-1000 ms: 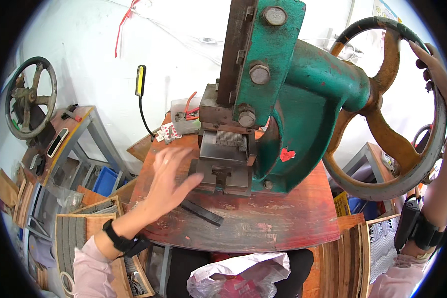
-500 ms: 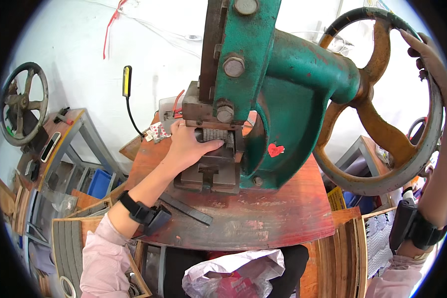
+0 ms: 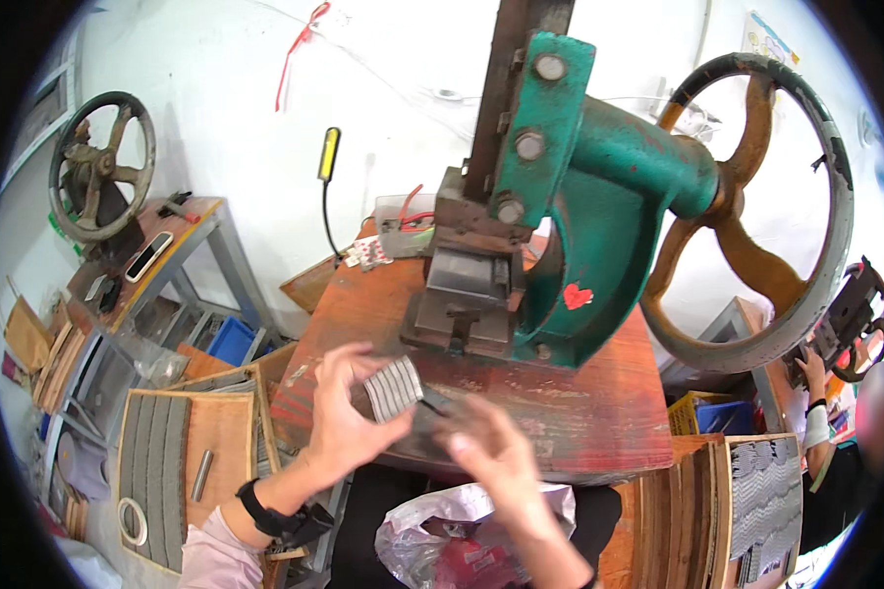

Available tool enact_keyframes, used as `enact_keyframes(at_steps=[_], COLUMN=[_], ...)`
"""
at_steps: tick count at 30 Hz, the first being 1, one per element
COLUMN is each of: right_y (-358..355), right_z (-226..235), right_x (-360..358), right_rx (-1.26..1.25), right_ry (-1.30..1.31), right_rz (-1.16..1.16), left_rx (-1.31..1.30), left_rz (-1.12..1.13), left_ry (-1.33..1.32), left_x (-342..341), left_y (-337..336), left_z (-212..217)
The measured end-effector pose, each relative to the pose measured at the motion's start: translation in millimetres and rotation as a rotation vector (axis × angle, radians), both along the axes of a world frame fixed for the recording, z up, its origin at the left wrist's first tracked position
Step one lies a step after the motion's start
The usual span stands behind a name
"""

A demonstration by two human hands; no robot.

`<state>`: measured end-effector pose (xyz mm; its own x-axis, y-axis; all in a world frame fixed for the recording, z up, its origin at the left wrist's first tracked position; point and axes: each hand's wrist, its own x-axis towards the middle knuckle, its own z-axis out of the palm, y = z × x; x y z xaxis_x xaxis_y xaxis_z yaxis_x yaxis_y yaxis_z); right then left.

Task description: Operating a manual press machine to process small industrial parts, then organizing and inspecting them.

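Note:
Above the front of the red-brown table (image 3: 309,339), my left hand (image 3: 346,412) is closed round a curved grey block of ridged strips (image 3: 394,389), its fingers and thumb on opposite sides. Just to the right is my right hand (image 3: 491,452), smeared by motion, with its fingers bent toward the block. A thin dark piece (image 3: 432,406) shows between the block and the right fingertips; whether the hand grips it is too blurred to see. Behind both hands stands a green press (image 3: 609,236) with a large handwheel (image 3: 823,285). No hand touches its metal die bed (image 3: 469,275).
On the left, a wooden tray (image 3: 255,412) holds long grey strips (image 3: 152,452), a metal rod (image 3: 202,475) and a tape roll (image 3: 132,521). A box of grey wavy pieces (image 3: 761,501) stands right. A plastic bag (image 3: 403,540) lies on my lap. Far right, another person's hand (image 3: 813,373) is at a machine.
My left hand has left the press die and come down toward me with the ridged block. My right hand has let go of the handwheel and moved in beside it. The view has shifted.

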<state>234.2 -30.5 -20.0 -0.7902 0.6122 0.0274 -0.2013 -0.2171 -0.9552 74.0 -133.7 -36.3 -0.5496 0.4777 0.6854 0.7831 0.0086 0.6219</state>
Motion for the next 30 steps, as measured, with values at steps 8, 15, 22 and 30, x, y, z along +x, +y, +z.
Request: enact_keyframes(at_steps=[8,15,22,30], right_y=[-47.2,-37.1,-29.5,21.1], right_z=[-31.9,-47.9,-43.2,-49.0], right_x=[-31.6,-10.6,11.8,30.0], right_rx=[-0.585,-0.518,-0.352,0.03], right_ry=[0.123,0.126,0.191,-0.006], right_rz=[-0.013,-0.177,-0.11,0.167], left_rx=[-0.001,0.002,0.01,-0.19], left_rz=[-0.053,-0.218,-0.312,-0.583], left_ry=[0.263,0.262,0.192,-0.381], left_x=[32.7,41.8,48.9,37.4], left_y=[-33.2,-13.9,-5.1,15.5], left_z=[-9.9,-21.6,-29.3,-36.6])
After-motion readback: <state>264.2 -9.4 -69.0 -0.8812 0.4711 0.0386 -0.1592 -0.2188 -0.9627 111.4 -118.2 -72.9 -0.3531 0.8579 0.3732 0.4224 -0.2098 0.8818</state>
